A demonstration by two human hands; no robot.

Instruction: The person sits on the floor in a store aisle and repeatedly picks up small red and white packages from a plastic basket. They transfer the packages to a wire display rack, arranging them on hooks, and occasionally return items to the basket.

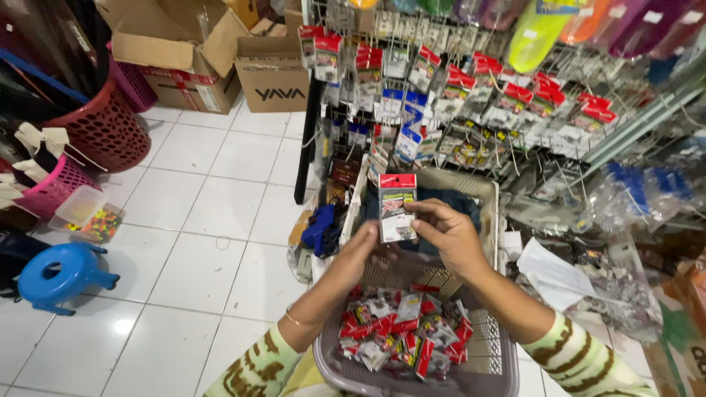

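While the right hand [450,234] pinches the small red-topped packet [397,207] by its right edge, the left hand [362,254] supports it from below with fingers curled, above the grey basket [491,360] of similar packets [404,331]. Keeping the header upright and level should let it slide cleanly onto a hook of the display rack [471,117].

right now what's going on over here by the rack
A person holds a small red-topped carded packet up in both hands, the left hand under it and the right hand at its side. Below sits a grey plastic basket full of similar packets. A wire display rack of hanging packets stands just ahead.
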